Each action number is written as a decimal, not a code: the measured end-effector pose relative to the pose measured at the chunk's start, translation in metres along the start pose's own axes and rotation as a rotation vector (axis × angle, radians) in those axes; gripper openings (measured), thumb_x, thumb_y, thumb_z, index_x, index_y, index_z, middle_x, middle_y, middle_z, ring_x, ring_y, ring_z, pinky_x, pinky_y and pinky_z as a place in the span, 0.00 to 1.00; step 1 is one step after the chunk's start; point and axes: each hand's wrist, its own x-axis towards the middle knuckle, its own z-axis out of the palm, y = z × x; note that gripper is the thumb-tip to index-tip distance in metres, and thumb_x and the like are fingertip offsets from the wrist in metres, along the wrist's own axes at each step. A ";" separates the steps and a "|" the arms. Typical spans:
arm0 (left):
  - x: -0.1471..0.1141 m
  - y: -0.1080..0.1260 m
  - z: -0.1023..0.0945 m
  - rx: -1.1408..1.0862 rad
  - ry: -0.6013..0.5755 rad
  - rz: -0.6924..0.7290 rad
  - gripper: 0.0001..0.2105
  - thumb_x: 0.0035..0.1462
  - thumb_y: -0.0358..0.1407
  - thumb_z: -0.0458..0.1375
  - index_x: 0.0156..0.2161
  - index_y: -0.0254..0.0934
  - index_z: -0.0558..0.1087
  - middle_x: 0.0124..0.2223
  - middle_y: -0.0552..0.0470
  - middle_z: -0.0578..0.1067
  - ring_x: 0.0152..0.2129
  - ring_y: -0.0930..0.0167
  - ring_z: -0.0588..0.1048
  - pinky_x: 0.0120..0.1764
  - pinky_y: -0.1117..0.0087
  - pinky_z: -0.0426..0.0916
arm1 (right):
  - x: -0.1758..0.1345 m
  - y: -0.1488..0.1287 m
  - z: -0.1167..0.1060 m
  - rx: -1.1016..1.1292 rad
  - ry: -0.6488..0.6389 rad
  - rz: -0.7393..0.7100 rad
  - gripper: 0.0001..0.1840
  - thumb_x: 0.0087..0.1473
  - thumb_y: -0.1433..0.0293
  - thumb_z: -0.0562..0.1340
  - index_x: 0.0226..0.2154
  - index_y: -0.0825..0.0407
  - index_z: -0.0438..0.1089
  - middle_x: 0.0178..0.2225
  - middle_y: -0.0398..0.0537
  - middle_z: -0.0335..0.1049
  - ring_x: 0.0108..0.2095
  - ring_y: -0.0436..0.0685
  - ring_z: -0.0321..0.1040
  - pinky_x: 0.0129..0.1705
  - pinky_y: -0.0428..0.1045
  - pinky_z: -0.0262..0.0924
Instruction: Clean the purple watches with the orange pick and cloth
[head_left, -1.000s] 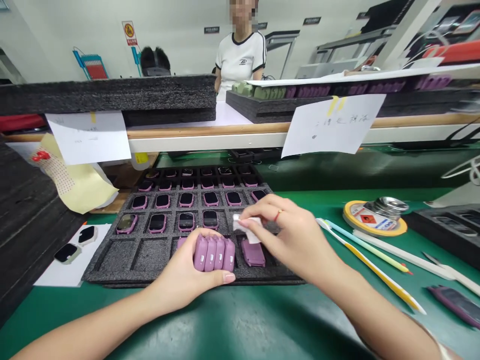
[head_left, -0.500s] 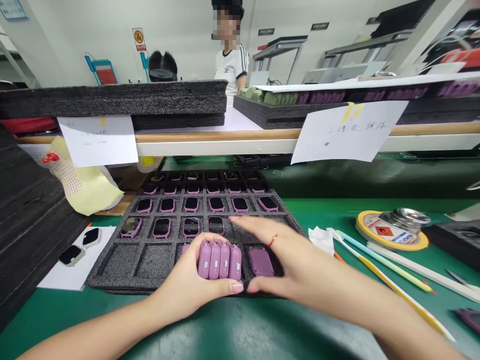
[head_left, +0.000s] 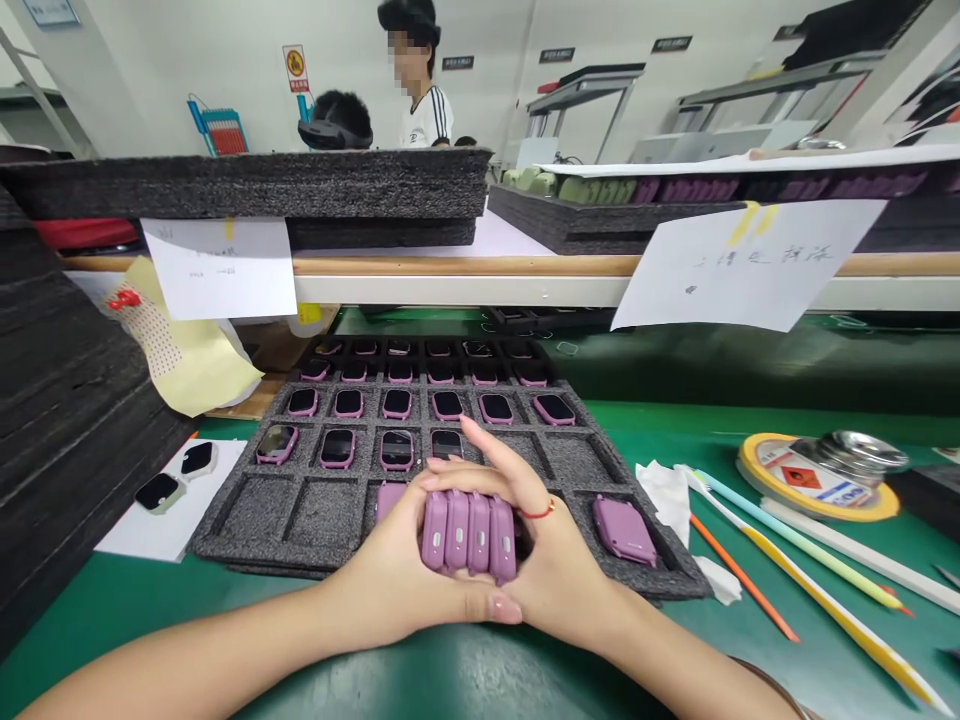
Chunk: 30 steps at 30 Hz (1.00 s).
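Several purple smartwatch cases (head_left: 469, 535) are pressed together in a row between my hands, their side buttons toward me. My left hand (head_left: 390, 575) grips the row from the left, its thumb beneath. From the right, my right hand (head_left: 559, 560) closes round the row's other end, its index finger stretched forward. Below lies a black foam tray (head_left: 326, 520) with square pockets. Its rear rows hold purple watches with black screens (head_left: 397, 450). One purple case (head_left: 624, 530) sits back up in the front right pocket; another purple case (head_left: 387, 498) is partly hidden behind my left hand.
Two watches (head_left: 160, 493) lie on white paper at left, beside stacked black foam (head_left: 67, 440). On the right are a toothbrush (head_left: 817, 565), an orange stick (head_left: 742, 577), tissue (head_left: 665, 497) and a round metal-topped container (head_left: 821, 475). A shelf (head_left: 450, 290) crosses ahead; a person (head_left: 427, 115) stands beyond it.
My right hand has moved in from the right and closed on the row of cases, uncovering the front right pocket. The view has shifted, and the person beyond the shelf appears further left.
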 end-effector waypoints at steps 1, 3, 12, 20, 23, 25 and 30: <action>0.000 0.001 -0.001 -0.001 -0.029 -0.014 0.35 0.37 0.31 0.76 0.51 0.40 0.66 0.51 0.46 0.77 0.53 0.56 0.76 0.57 0.52 0.69 | -0.001 0.000 0.000 0.000 0.006 0.002 0.46 0.50 0.73 0.72 0.66 0.40 0.55 0.68 0.52 0.60 0.59 0.62 0.71 0.62 0.59 0.67; 0.001 0.003 -0.004 -0.006 -0.086 -0.040 0.35 0.38 0.29 0.75 0.52 0.39 0.66 0.51 0.46 0.77 0.53 0.56 0.75 0.58 0.50 0.67 | -0.003 0.000 -0.001 0.000 0.013 -0.001 0.53 0.49 0.73 0.73 0.70 0.38 0.47 0.67 0.51 0.62 0.58 0.62 0.72 0.63 0.59 0.66; 0.002 0.007 -0.007 0.018 -0.194 -0.002 0.31 0.42 0.26 0.73 0.52 0.36 0.68 0.49 0.47 0.74 0.50 0.60 0.76 0.57 0.53 0.68 | -0.011 0.003 -0.001 -0.004 0.026 -0.029 0.57 0.50 0.70 0.74 0.72 0.37 0.43 0.63 0.49 0.68 0.56 0.60 0.74 0.66 0.60 0.64; 0.001 0.006 -0.008 0.023 -0.200 -0.017 0.31 0.42 0.28 0.74 0.52 0.36 0.69 0.50 0.46 0.74 0.51 0.58 0.76 0.56 0.53 0.70 | -0.010 0.005 0.001 0.001 0.046 -0.038 0.57 0.49 0.72 0.74 0.71 0.35 0.44 0.66 0.47 0.63 0.56 0.60 0.74 0.66 0.59 0.63; 0.002 0.005 -0.009 0.027 -0.195 -0.035 0.30 0.42 0.29 0.74 0.52 0.35 0.69 0.50 0.44 0.76 0.52 0.56 0.76 0.58 0.49 0.67 | -0.011 0.003 0.000 0.000 0.041 0.011 0.58 0.48 0.72 0.74 0.71 0.35 0.44 0.67 0.47 0.63 0.58 0.60 0.73 0.66 0.58 0.63; 0.002 0.005 -0.008 0.027 -0.196 -0.051 0.29 0.42 0.30 0.74 0.51 0.34 0.70 0.48 0.44 0.77 0.53 0.55 0.75 0.59 0.48 0.66 | -0.011 0.003 0.000 0.002 0.035 0.031 0.57 0.47 0.72 0.74 0.71 0.35 0.45 0.65 0.47 0.66 0.58 0.60 0.72 0.66 0.58 0.63; 0.003 0.005 -0.006 0.018 -0.189 -0.062 0.30 0.41 0.31 0.75 0.50 0.34 0.70 0.49 0.42 0.77 0.51 0.55 0.77 0.57 0.48 0.68 | -0.012 0.003 0.000 -0.004 0.040 0.053 0.54 0.47 0.72 0.74 0.69 0.36 0.49 0.59 0.45 0.73 0.59 0.60 0.71 0.65 0.57 0.64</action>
